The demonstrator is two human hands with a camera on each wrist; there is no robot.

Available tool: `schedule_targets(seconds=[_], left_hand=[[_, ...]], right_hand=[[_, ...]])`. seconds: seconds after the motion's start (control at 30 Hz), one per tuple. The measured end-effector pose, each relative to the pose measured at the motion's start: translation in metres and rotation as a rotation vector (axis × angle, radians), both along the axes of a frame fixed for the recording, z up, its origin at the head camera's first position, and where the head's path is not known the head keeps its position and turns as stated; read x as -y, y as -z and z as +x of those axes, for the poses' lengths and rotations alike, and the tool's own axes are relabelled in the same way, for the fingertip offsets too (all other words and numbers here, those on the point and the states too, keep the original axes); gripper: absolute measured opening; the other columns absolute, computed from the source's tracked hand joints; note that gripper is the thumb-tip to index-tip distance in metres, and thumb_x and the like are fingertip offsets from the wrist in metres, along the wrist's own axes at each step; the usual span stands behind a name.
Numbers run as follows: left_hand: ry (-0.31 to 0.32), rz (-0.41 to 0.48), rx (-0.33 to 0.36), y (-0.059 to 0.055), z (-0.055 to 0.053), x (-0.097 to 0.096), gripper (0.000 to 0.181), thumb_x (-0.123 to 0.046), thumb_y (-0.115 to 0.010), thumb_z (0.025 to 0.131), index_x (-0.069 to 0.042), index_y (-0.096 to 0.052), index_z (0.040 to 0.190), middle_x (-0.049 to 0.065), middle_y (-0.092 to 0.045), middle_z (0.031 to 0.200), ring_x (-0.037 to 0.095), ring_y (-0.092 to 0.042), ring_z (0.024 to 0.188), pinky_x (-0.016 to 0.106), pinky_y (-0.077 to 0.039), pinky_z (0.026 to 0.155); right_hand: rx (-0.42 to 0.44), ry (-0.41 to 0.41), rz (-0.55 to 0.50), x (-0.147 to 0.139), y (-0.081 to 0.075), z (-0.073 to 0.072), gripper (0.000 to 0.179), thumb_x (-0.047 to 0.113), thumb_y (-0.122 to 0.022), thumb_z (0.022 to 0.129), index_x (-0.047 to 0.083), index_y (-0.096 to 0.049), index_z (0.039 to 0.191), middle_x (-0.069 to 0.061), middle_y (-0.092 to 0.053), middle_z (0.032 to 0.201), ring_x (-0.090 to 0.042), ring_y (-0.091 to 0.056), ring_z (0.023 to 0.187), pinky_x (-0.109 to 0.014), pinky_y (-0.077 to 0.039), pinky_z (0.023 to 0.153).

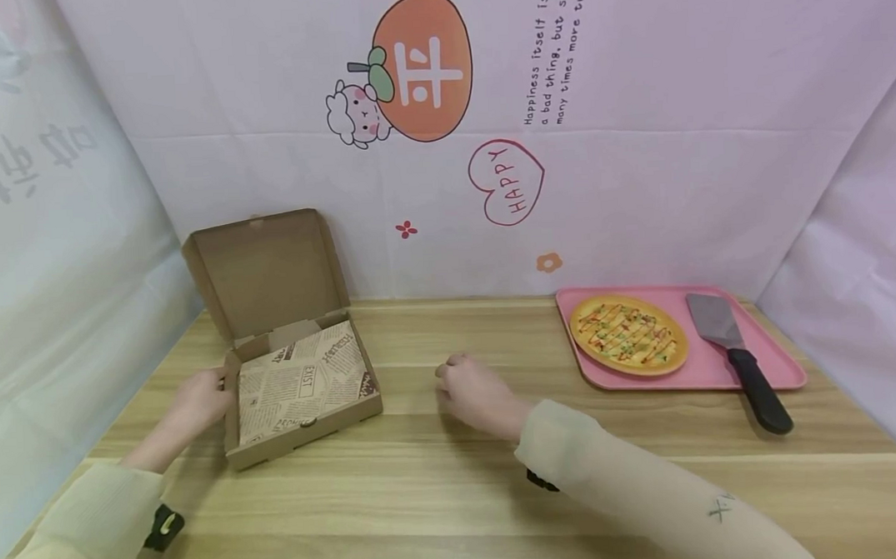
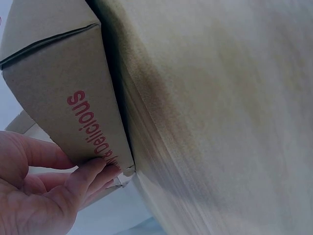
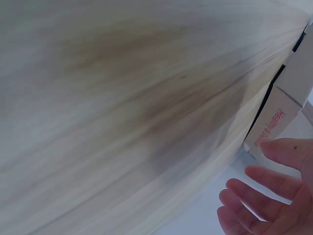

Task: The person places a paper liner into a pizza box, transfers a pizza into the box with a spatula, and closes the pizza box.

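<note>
A brown cardboard pizza box (image 1: 297, 437) sits on the left of the table with its lid (image 1: 268, 275) raised at the back. Newsprint-patterned paper (image 1: 288, 395) lines its inside. My left hand (image 1: 198, 403) grips the box's left side wall; the left wrist view shows that hand (image 2: 54, 186) with its fingers against the wall's red lettering (image 2: 90, 125). Over the table, right of the box, my right hand (image 1: 479, 395) holds nothing. Seen from the right wrist, this hand (image 3: 269, 196) has loosely bent, spread fingers, apart from the box (image 3: 281, 112).
A pink tray (image 1: 711, 374) lies at the right, bearing a pizza (image 1: 626, 336) and a metal turner (image 1: 716, 322) whose black handle (image 1: 756, 391) sticks out over the front rim. Behind the wooden table (image 1: 398, 515) hangs a printed white cloth (image 1: 260, 96); cloth also hangs at both sides.
</note>
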State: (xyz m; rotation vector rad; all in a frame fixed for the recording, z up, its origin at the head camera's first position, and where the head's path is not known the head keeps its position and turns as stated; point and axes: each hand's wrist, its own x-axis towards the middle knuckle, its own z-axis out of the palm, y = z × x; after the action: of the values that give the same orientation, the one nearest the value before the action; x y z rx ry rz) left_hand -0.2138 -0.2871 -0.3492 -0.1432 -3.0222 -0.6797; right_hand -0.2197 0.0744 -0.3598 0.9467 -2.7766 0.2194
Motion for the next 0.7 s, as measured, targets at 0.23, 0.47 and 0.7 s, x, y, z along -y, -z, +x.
schedule_targets(seconds=[0.23,0.47,0.7], left_hand=[[-0.005,0.004,0.019,0.0,0.0,-0.001,0.014,0.0,-0.037,0.085,0.005,-0.048,0.078,0.042,-0.051,0.105,0.036,-0.051,0.076,0.04,-0.045,0.062],[-0.006,-0.002,0.019,0.0,0.0,-0.001,0.011,0.001,-0.038,0.083,0.003,-0.045,0.075,0.04,-0.052,0.101,0.035,-0.05,0.075,0.039,-0.044,0.061],[-0.008,-0.001,0.033,-0.001,0.0,-0.001,0.018,0.0,-0.038,0.084,0.011,-0.051,0.087,0.042,-0.05,0.105,0.035,-0.051,0.075,0.039,-0.045,0.061]], right_hand=[[0.033,0.023,-0.005,-0.018,0.002,-0.001,0.018,0.012,-0.062,0.084,-0.003,-0.066,0.093,-0.014,-0.066,0.093,-0.025,-0.06,0.086,-0.037,-0.048,0.081],[0.072,0.057,0.007,-0.034,0.003,-0.002,0.017,0.014,-0.063,0.084,-0.002,-0.065,0.088,-0.019,-0.063,0.104,-0.032,-0.058,0.098,-0.042,-0.044,0.09],[0.11,0.134,0.014,-0.049,-0.001,-0.003,0.028,0.017,-0.061,0.086,-0.007,-0.063,0.1,-0.023,-0.061,0.109,-0.036,-0.055,0.105,-0.044,-0.041,0.093]])
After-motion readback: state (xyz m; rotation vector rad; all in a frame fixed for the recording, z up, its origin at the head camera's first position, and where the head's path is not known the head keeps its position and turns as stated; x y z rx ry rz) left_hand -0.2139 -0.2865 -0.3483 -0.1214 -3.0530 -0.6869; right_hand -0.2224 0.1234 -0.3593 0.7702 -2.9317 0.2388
